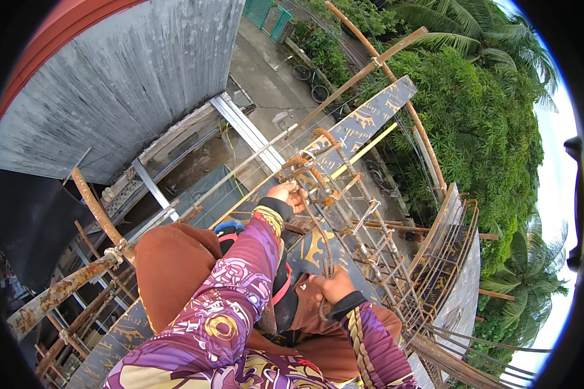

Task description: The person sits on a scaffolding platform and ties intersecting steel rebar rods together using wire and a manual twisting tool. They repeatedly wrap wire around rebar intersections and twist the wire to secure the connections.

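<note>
My left hand (291, 195) reaches to the near side of a rusty rebar cage (360, 209), its fingers bent around a thin steel bar or wire there. Lower right, in front of my knees, my right hand (334, 287) is closed on a bent rusty steel rod (327, 243), which runs up towards the left hand. Thin tie wire (368, 212) binds the bars of the cage, and hooked bar ends (325, 136) stick out at its far end. Fingertip contact at the left hand is too small to make out.
Printed plywood boards (384, 109) lie under me and beyond the cage, high above an alley (272, 63). Rusty scaffold pipes (53, 296) stand at the left, with a grey metal wall (126, 87) behind. More bent rebar (447, 267) and a yellow bar (365, 150) are at the right.
</note>
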Motion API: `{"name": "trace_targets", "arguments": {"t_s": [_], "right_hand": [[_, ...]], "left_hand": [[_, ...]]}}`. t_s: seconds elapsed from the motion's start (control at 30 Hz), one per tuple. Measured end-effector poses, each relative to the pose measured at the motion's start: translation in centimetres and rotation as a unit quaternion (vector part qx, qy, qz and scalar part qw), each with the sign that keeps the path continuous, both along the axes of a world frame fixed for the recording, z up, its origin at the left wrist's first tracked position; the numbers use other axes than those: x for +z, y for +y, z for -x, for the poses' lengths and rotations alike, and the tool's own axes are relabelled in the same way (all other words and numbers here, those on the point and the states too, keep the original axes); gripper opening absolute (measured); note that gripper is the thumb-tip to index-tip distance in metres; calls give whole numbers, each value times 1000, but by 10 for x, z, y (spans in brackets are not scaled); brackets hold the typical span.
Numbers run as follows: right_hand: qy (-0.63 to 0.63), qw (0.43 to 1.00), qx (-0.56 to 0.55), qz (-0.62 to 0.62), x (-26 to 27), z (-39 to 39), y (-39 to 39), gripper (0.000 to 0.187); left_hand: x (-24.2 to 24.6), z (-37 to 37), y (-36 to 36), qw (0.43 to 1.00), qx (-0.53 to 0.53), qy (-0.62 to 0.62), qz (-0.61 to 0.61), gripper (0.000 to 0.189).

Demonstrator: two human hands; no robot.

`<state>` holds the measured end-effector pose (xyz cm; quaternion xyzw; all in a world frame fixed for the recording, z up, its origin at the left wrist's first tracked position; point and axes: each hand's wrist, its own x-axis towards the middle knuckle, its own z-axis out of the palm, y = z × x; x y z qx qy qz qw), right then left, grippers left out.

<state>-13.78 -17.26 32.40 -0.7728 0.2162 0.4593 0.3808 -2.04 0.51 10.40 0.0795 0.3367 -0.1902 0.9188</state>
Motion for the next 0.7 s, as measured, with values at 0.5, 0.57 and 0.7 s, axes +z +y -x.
{"name": "trace_targets", "arguments": {"t_s": [0.5, 0.57, 0.7], "right_hand": [[233, 928, -187, -221, 19, -21, -12, 23], [234, 959, -64, -148, 28, -33, -5, 22], [97, 856, 490, 134, 44, -70, 17, 24]], "left_hand": [[14, -10, -3, 976, -70, 67, -193, 11], [14, -9, -2, 980, -73, 63, -175, 13], [13, -6, -3, 987, -37, 43, -151, 13]]}}
